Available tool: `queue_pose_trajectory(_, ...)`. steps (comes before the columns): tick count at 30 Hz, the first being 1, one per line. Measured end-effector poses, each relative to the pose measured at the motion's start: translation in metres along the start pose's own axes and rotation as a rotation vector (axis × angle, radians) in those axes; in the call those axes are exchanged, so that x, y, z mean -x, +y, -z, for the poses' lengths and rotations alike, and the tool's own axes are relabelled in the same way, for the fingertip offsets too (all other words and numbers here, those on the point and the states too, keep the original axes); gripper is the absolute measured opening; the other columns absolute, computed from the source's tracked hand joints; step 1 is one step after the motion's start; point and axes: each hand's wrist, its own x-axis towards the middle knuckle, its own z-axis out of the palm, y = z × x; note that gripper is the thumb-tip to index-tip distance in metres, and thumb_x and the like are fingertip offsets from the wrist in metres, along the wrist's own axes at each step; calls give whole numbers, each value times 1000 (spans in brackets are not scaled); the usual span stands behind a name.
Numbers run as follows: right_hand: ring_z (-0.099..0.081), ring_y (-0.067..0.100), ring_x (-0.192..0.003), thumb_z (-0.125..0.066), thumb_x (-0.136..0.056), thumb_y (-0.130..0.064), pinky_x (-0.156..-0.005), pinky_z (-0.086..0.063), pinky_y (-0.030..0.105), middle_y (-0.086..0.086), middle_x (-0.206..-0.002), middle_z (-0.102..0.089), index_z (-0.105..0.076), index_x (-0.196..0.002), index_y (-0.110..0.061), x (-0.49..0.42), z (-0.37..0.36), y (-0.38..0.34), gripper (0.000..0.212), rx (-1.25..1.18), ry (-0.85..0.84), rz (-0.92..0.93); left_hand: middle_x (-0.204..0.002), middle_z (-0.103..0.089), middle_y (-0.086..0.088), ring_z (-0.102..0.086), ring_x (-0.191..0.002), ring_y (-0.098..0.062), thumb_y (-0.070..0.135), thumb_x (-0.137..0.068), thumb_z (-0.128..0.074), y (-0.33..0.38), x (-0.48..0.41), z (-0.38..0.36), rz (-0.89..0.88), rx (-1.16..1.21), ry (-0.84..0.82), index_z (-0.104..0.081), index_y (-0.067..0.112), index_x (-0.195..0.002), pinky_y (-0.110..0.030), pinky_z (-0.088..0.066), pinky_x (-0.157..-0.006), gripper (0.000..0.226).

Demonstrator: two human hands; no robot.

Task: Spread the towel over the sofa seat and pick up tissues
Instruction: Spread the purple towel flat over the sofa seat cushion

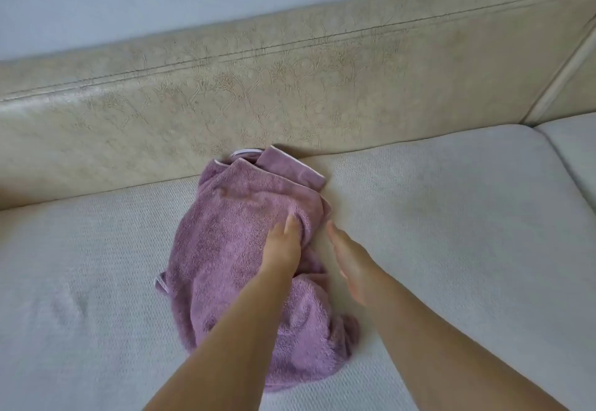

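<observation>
While pressed flat on the towel (pixel 245 249), left hand (pixel 283 249) fingers extended together, gripping nothing. Right hand (pixel 351 265) open and flat just beside the towel's right edge, on bare sofa seat (pixel 451 217). Towel lay bunched, long axis running from near edge toward backrest (pixel 258 97), far end touching it. Left hand nearer. Open seat to both sides. No tissues visible.

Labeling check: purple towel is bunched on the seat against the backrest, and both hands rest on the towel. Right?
Not quite. The head view shows only the left hand on the towel; the right hand lies beside it on the bare seat. The towel is purple and bunched, its far end at the backrest.
</observation>
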Motion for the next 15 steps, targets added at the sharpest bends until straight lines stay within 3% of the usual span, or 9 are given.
queue_pose_trajectory(1, -47, 7, -109, -33, -98, -46, -92, -30, 22, -4, -123, -52, -47, -133, -25, -4, -7, 4, 43, 33, -11, 17, -132, -52, -15, -46, -124, -33, 35, -100, -31, -6, -6, -4, -17, -41, 5, -52, 7, -129, -42, -35, -105, 45)
queue_pose_trajectory(3, -60, 17, -101, -40, -86, -49, -98, -45, 39, 1, -112, -63, -60, -109, -19, -39, -12, 27, 42, 119, 35, 10, -125, -55, -19, -48, -118, -35, 26, -98, -35, -19, -24, -14, -67, -169, 38, -55, 2, -119, -41, -37, -101, 38)
queue_pose_trajectory(5, -63, 23, -96, -45, -87, -36, -90, -51, 43, 6, -103, -66, -60, -99, -16, -70, -15, 46, 27, 209, 55, 25, -121, -55, -21, -49, -114, -36, 18, -95, -38, -28, -42, -19, -128, -275, 41, -54, -2, -112, -40, -38, -98, 31)
queue_pose_trajectory(7, -56, 17, -89, -45, -95, -21, -76, -48, 30, -2, -95, -59, -54, -96, -22, -88, -18, 58, 9, 220, 86, 54, -120, -55, -15, -48, -114, -34, 17, -94, -42, -37, -61, -23, -211, -418, 30, -55, 4, -111, -40, -39, -96, 25)
queue_pose_trajectory(9, -47, 12, -80, -46, -95, -18, -66, -38, 22, -9, -83, -49, -47, -84, -29, -101, -22, 70, 15, 232, 123, 83, -135, -47, -7, -39, -128, -29, 26, -91, -50, -47, -75, -25, -255, -593, 23, -47, 14, -130, -45, -35, -104, 41)
queue_pose_trajectory(12, -57, 21, -89, -51, -87, -26, -81, -47, 34, -3, -95, -62, -55, -93, -27, -118, -29, 89, 8, 360, 195, 87, -144, -35, -2, -28, -136, -24, 43, -83, -60, -59, -83, -19, -250, -947, 73, -31, 21, -142, -42, -29, -107, 68)
queue_pose_trajectory(14, -61, 27, -97, -55, -79, -26, -83, -47, 34, 2, -101, -66, -58, -100, -23, -120, -32, 91, 21, 548, 231, 65, -135, -42, -2, -36, -127, -24, 43, -87, -55, -67, -86, -13, -356, -1213, 130, -42, 20, -130, -39, -34, -100, 50)
queue_pose_trajectory(15, -61, 28, -97, -56, -78, -25, -82, -45, 33, 4, -100, -67, -59, -93, -21, -120, -31, 92, 16, 618, 245, 78, -130, -47, -2, -41, -122, -24, 39, -91, -49, -68, -86, -9, -404, -1286, 141, -47, 19, -122, -37, -37, -95, 36)
